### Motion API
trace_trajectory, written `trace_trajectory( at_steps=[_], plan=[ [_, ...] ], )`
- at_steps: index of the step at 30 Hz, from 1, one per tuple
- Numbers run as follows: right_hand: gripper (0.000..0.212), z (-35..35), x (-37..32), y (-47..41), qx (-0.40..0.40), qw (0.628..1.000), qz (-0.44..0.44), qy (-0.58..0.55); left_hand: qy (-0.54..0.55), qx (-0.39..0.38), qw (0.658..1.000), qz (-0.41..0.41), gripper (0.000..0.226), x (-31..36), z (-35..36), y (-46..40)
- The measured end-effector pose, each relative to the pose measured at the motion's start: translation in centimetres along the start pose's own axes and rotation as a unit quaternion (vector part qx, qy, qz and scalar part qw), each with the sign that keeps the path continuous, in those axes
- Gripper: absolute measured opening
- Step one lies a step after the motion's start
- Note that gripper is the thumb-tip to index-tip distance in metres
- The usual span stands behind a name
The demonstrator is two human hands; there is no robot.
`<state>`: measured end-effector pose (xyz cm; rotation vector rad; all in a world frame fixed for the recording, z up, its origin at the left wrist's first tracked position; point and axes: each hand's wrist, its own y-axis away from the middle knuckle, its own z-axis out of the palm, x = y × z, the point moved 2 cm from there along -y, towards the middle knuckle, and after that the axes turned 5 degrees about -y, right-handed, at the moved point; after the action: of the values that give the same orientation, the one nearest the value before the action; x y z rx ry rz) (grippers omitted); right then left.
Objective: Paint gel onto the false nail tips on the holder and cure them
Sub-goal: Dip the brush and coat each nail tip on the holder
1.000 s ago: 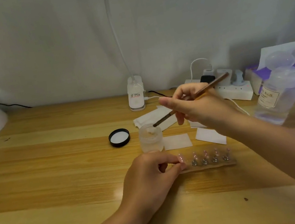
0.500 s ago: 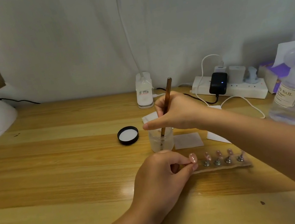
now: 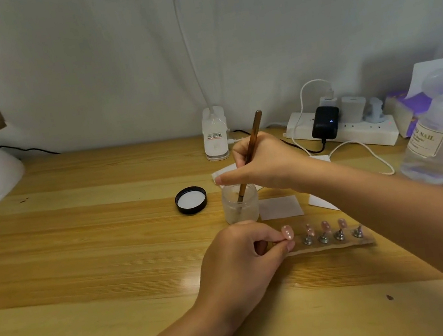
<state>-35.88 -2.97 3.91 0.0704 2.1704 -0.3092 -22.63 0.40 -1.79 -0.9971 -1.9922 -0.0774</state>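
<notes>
The right grip (image 3: 266, 164), pinching the brush (image 3: 250, 152), is now dipping it into the gel jar (image 3: 240, 204) at centre frame, loading gel; the left grip (image 3: 244, 260) is pinching the holder (image 3: 338, 243) with nail tips (image 3: 325, 226) below it on the counter (image 3: 84, 264).

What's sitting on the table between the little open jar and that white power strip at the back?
In the head view, the right hand with the brush hangs over that stretch; white paper squares and cables lie below.

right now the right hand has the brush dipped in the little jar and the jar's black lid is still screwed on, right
Not quite. The right hand does have the brush dipped in the jar, but the black lid is off, lying on the table left of the jar, as the head view shows.
</notes>
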Motion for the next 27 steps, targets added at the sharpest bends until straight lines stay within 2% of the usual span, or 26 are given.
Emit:
trace_trajectory(
  at_steps=[4, 9, 13, 15, 19, 22, 27],
  plan=[
    [0.041, -0.1, 0.0, 0.2, 0.015, 1.0, 0.011, -0.009, -0.004, -0.002, 1.0, 0.002, 0.008, 0.1, -0.1, 0.1],
    [0.041, -2.0, 0.2, 0.3, 0.106, 0.988, 0.038, -0.11, -0.024, -0.012, 1.0, 0.013, 0.025, 0.2, -0.1, 0.0],
    [0.039, -3.0, 0.9, 0.9, 0.154, 0.975, 0.081, -0.138, -0.049, -0.012, 0.999, 0.016, 0.005, 0.3, -0.1, 0.0],
    [0.037, -3.2, 1.2, 1.3, 0.17, 0.967, 0.105, -0.158, -0.061, -0.004, 0.998, 0.026, 0.002, 0.3, -0.1, 0.0],
    [0.038, -3.4, 1.6, 2.0, 0.192, 0.959, 0.125, -0.17, -0.106, 0.019, 0.991, 0.082, 0.003, 0.6, -0.2, 0.2],
    [0.034, -3.7, 1.7, 2.3, 0.195, 0.955, 0.145, -0.172, -0.195, 0.051, 0.967, 0.157, 0.01, 1.5, -0.6, 0.1],
    [0.032, -4.0, 1.8, 2.7, 0.201, 0.949, 0.163, -0.182, -0.209, 0.078, 0.954, 0.198, 0.006, 1.7, -0.9, 0.2]
  ],
)
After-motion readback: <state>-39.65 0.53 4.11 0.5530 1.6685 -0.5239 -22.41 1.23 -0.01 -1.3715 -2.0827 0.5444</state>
